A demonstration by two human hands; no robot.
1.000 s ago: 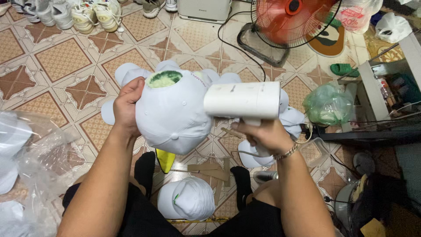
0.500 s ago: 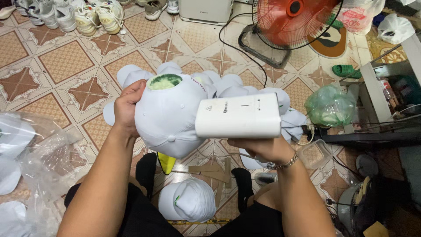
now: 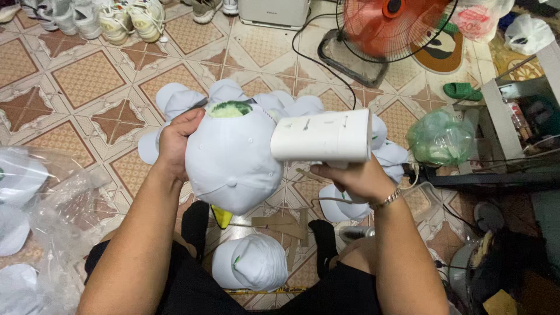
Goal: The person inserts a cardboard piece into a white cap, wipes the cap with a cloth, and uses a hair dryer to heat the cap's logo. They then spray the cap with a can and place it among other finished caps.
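The right hand [image 3: 353,178], clamped on the white hair dryer [image 3: 322,136], has swung it level against the white cap [image 3: 233,157], which the left hand [image 3: 175,140] grips by its brim.

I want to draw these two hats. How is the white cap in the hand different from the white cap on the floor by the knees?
The held cap is up in the left hand; the floor cap lies on the tiles. The held cap has a white handheld device, gripped by the right hand, pointed at it; nothing touches the floor cap. The held cap looks bigger, being nearer the camera. Both are white with green marks.
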